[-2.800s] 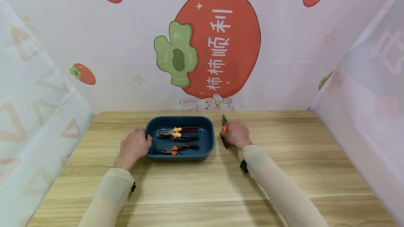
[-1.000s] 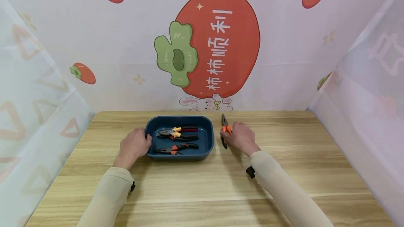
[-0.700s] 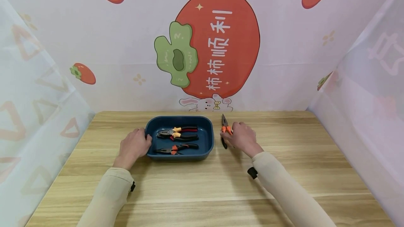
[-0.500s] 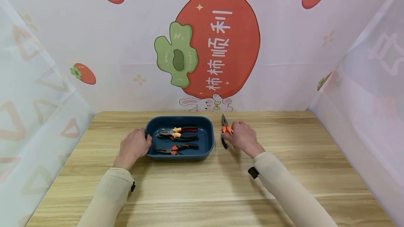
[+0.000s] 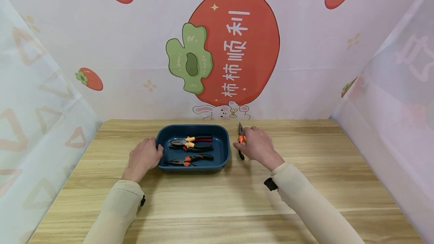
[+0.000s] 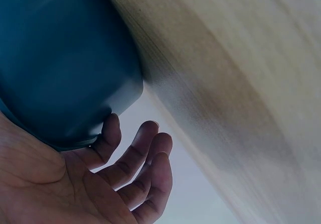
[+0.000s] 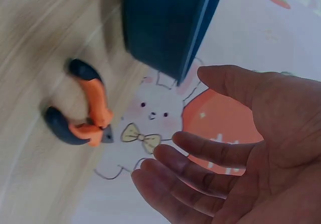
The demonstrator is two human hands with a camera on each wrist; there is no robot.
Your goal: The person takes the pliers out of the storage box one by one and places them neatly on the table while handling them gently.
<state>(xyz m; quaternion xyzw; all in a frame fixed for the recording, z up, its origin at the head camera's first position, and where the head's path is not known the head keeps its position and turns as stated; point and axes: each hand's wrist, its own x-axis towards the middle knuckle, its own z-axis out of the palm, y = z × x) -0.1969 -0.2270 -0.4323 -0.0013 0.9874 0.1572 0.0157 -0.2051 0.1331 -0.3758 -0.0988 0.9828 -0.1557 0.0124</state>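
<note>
My left hand (image 5: 144, 157) pinches the left rim of a dark blue tub (image 5: 222, 166), thumb over the edge. In the left wrist view one finger touches the tub's outer wall, while the other fingers curl free. Just right of the tub, orange-and-black needle-nose pliers (image 5: 241, 131) lie on the table, tips pointing to the back. My right hand (image 5: 259, 146) hovers over them, hiding part of the handles. The right wrist view shows its fingers loosely bent and apart from the spread handles of the pliers (image 7: 95, 98).
Inside the tub lie combination pliers (image 5: 190, 144) with yellow and black grips and some red showing, plus long-nose pliers (image 5: 184, 161) with orange and black grips nearer the front. The wooden table (image 5: 203, 206) ends at a printed cloth backdrop (image 5: 135, 48).
My right hand has risen off the needle-nose pliers and shifted slightly toward the back, its fingers loosening. The left hand and the tub have stayed put.
</note>
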